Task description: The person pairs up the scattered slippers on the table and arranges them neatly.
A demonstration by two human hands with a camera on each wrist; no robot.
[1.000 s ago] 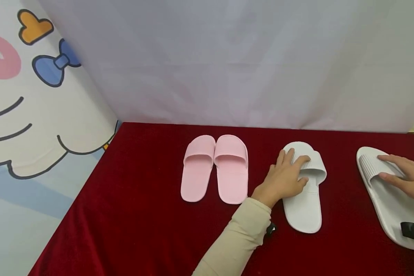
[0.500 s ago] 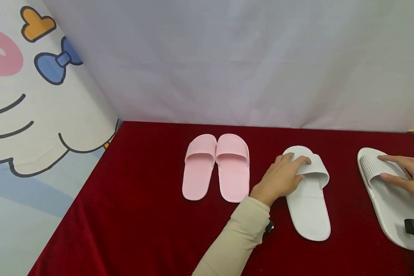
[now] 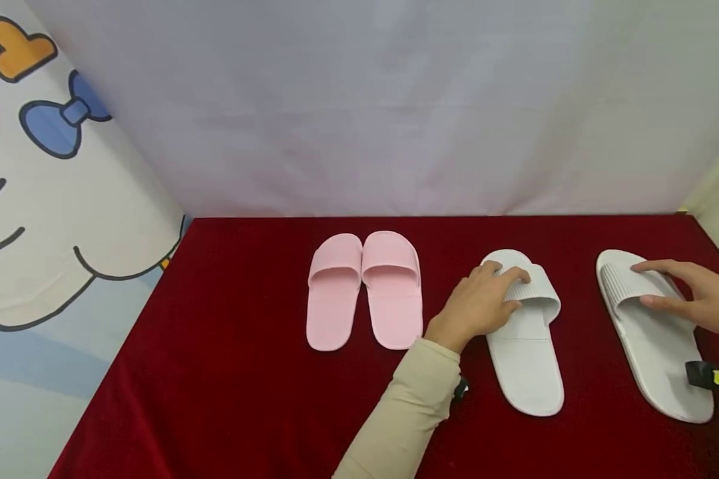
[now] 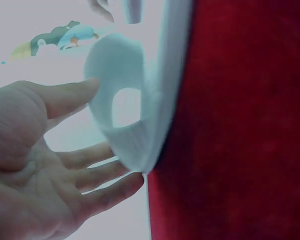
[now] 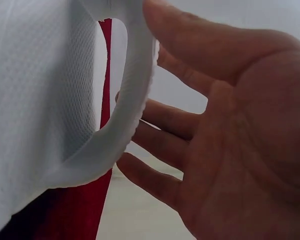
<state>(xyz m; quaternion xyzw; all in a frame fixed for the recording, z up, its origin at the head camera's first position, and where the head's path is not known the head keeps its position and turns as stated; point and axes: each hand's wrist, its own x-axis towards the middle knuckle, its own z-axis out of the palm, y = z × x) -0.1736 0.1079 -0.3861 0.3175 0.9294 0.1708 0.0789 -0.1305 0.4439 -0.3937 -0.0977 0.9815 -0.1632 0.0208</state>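
In the head view, a white slide slipper [image 3: 524, 362] with a ribbed strap lies right of centre on red cloth. My left hand [image 3: 479, 303] rests over its strap, thumb near the foot opening and fingers spread toward the left edge. In the left wrist view, those fingers [image 4: 107, 172] are long and fairly straight, their tips right at the strap's side. A second white slide slipper [image 3: 659, 362] lies farther right, toe angled left. My right hand [image 3: 707, 299] touches its strap from the right. In the right wrist view, extended fingers [image 5: 162, 145] meet the strap's ribbed outside.
Left of the white ones, a pair of pink slide slippers [image 3: 362, 293] lies side by side, toes toward the back. Red cloth [image 3: 228, 372] covers the table. A pale curtain [image 3: 359, 120] hangs along the back, and a cartoon-printed sheet [image 3: 54, 219] borders the left.
The white slipper under my left hand has turned, its heel swinging right, and slid slightly toward me. My right hand stays at its slipper's strap. The head view has shifted a little.
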